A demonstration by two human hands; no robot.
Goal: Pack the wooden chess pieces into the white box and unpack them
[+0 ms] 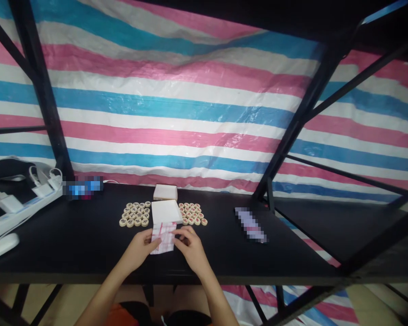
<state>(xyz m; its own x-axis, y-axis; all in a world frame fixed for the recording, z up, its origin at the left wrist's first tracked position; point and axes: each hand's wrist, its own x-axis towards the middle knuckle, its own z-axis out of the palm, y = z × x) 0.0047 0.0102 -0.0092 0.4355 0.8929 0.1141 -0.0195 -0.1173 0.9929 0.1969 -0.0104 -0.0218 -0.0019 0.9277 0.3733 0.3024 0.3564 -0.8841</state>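
Note:
Between my two hands is a creased white sheet with pink lines [163,239]. My left hand [141,248] pinches its left edge, and my right hand [189,246] grips its right edge with thumb and fingers. Just beyond the sheet lies a white open box part [166,212], with a second white box part [165,192] behind it. Round pieces with black characters [135,214] stand in rows to the left of the boxes. On the right, round pieces with red characters [192,214] form similar rows, partly hidden by the nearer box part.
A power strip [23,210] with plugs and cables runs along the left side, near a white mouse-like object [2,246]. Blurred-out items lie at the back left [83,188] and right [250,224]. Black metal posts flank the black table [88,244]; striped sheeting [177,122] hangs behind.

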